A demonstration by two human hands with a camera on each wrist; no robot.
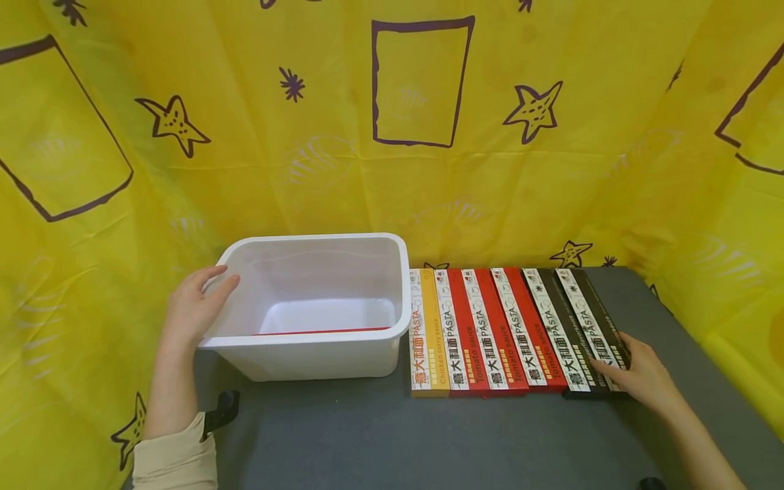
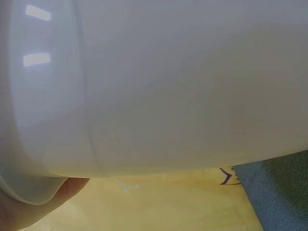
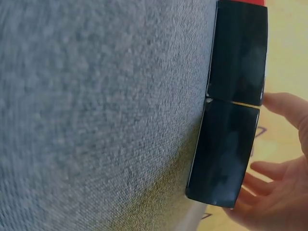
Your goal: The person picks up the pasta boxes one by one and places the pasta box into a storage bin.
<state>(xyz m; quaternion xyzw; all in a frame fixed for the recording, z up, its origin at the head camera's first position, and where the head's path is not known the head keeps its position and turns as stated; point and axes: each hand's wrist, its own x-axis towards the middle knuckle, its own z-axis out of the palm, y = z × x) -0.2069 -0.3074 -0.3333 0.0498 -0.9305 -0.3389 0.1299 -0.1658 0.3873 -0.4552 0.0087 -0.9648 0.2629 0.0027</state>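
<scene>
My left hand (image 1: pixel 199 303) grips the left rim of a white plastic bin (image 1: pixel 306 357); its outer wall fills most of the left wrist view. A thin red edge (image 1: pixel 331 332) shows inside the bin, along the near wall. At the right end of a row of flat pasta boxes, my right hand (image 1: pixel 643 374) holds the near end of the last black pasta box (image 1: pixel 591 309), thumb on the left and fingers on the right. This box lies against a second black pasta box (image 1: pixel 554 327); both dark ends show in the right wrist view.
Left of the black boxes lie three red tomato-sauce pasta boxes (image 1: pixel 527 327) and a yellow chicken-curry one (image 1: pixel 429 340) close by the bin. All rest on a dark grey table (image 1: pixel 392 442). A yellow patterned cloth (image 1: pixel 331 190) hangs behind and at both sides.
</scene>
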